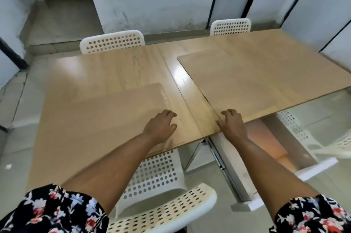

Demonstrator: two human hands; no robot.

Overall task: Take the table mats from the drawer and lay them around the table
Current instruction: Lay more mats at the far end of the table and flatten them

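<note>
A wooden table (117, 69), made of two tops joined at a seam, is taken as the landmark. Two translucent table mats are seen lying flat on it. The near-left mat (106, 111) is laid on the table's left top, its near edge close to the table's near edge. The right mat (256, 80) is laid on the right top, with its near-right edge overhanging the table's edge. The left hand (161, 127) is rested on the near-left mat close to its right border, fingers loosely curled with the tips pressed down; nothing is gripped. The right hand (232, 122) is placed at the near corner of the right mat, just right of the table's seam, fingers curled with the tips on the mat; whether the mat's edge is pinched cannot be told, as the frame is blurred. An open drawer (281, 149) is seen below the table's near edge, under the right arm. Four white perforated chairs are noted: two at the table's far side (112, 42) (230, 26), one at its near side (157, 200), and one to its right (296, 128). Floral sleeves (49, 212) are worn on both arms.
</note>
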